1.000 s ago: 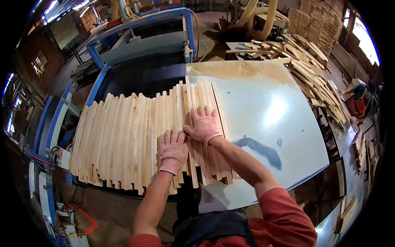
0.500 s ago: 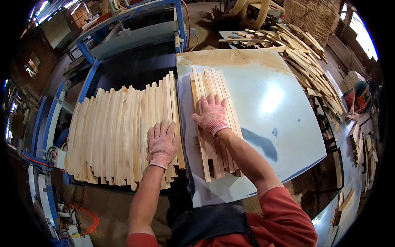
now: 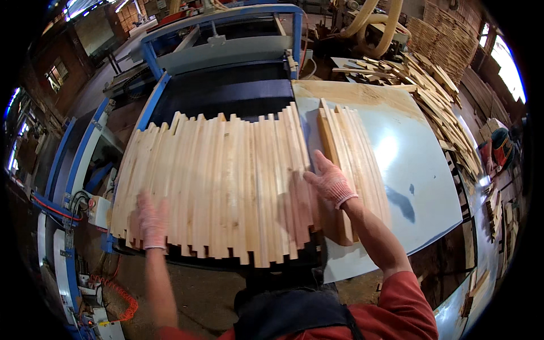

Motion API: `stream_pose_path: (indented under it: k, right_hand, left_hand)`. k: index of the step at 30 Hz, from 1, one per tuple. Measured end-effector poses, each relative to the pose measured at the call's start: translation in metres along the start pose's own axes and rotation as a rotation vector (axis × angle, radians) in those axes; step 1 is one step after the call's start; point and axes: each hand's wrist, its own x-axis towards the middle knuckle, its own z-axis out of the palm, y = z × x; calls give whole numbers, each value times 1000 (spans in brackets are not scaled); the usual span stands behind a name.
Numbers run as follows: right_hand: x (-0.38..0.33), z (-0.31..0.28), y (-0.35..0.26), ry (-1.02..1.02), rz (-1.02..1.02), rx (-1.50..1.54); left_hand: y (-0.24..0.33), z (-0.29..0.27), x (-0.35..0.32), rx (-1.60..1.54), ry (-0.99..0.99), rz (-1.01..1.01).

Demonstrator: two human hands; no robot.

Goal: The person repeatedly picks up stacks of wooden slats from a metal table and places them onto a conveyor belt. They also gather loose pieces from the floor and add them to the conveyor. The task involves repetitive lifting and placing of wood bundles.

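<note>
A wide row of pale wooden strips [image 3: 226, 181] lies side by side on the dark machine bed [image 3: 232, 96], with uneven ends. Over the row's left part is my left hand [image 3: 152, 221], in a pink-white knit glove and blurred by motion; its fingers look stretched out, and it holds nothing. My right hand [image 3: 330, 180], in a similar glove, is open at the row's right edge. It hovers beside a smaller bundle of strips [image 3: 362, 164] on the grey metal tabletop [image 3: 425, 187]. Whether its fingertips touch wood I cannot tell.
A blue machine frame [image 3: 224, 12] spans the bed's far end. On the left stands a small control box with a red button [image 3: 100, 211]. Loose wooden pieces [image 3: 430, 107] are heaped at the far right. Another person [image 3: 498, 150] is at the right edge.
My left hand has swept from the row's right end to its left part. My right hand has come off the top of the smaller bundle toward the wide row. The view has shifted left.
</note>
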Motion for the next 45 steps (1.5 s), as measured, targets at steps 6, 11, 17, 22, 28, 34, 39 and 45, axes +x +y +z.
stream_pose_path:
  k: [6, 11, 17, 22, 28, 34, 39, 45]
  right_hand:
    - [-26, 57, 15, -27, 200, 331]
    - [-45, 52, 6, 20, 264, 326]
    - [-40, 63, -17, 53, 289, 229]
    - [-42, 53, -17, 58, 306, 141]
    - [-112, 89, -15, 220, 148, -76]
    - [-213, 104, -9, 216, 88, 129]
    - [-274, 82, 10, 90, 156, 338]
    - [-302, 2, 29, 267, 130, 609]
  left_hand:
    - [-204, -65, 73, 347, 140, -347]
    - [-247, -85, 110, 413, 236, -251]
    - [-277, -75, 98, 56, 214, -117]
    - [-320, -61, 137, 127, 120, -336]
    - [-331, -11, 118, -152, 269, 1]
    - [-20, -2, -50, -958, -251, 206]
    - [136, 33, -129, -1266, -666, 94]
    - [244, 105, -176, -1334, -915, 297]
